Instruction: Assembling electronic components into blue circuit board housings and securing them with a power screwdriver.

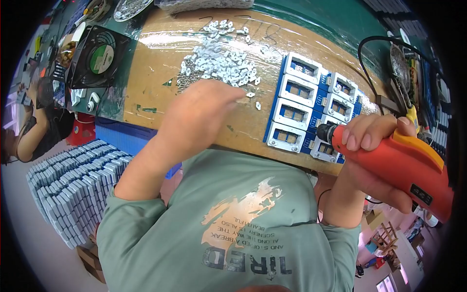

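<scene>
Head view: left hand at the clips, right hand clamped on a red drill.
The left hand is over the middle of the bench, fingertips at the near side of the heaped clips, two loose ones just beside them; the back of the hand hides whether this grip is together or apart. Small screws lie at the heap's left side. The right grip is wrapped around the drill above the bench's near right corner, its black nose toward the white frames, contact unclear. These sit in two columns on blue boards, reaching the near edge. A fan rests left of the bench's brown top; a stack of pale pieces stands beyond the near left corner.
</scene>
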The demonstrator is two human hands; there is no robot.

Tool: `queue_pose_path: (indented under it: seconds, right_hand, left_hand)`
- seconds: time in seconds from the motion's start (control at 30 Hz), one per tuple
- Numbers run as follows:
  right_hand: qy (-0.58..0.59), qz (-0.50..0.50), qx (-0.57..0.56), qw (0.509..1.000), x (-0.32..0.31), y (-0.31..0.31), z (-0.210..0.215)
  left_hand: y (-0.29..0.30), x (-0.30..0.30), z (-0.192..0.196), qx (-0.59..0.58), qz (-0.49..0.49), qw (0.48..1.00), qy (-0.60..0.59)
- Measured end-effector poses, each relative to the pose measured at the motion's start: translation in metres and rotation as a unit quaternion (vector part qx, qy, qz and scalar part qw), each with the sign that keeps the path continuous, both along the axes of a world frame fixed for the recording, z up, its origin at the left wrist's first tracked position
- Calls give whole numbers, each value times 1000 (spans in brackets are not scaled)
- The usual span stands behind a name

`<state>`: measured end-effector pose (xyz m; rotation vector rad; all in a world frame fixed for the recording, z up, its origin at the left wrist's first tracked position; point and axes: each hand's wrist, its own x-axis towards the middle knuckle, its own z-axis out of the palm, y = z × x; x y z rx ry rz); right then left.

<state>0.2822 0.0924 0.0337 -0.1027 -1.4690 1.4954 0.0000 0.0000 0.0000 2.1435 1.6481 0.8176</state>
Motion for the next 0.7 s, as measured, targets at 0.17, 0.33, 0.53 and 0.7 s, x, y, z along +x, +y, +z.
queue_pose_path:
  seconds: [0.17,0.33,0.53,0.7]
  right_hand:
    - [-6,-18,-16,1000,3,3,-1]
    - [-11,-10,33,999,6,12,-6]
    - [-45,-23,-37,998,6,-2,6]
    - [-88,25,19,996,-2,3,15]
  left_hand:
    - [8,21,-7,26,-27,998,-52]
    - [24,21,-13,80,-74,993,-34]
    - [31,23,-10,71,-89,993,-20]
    - [32,20,-8,45,-101,994,6]
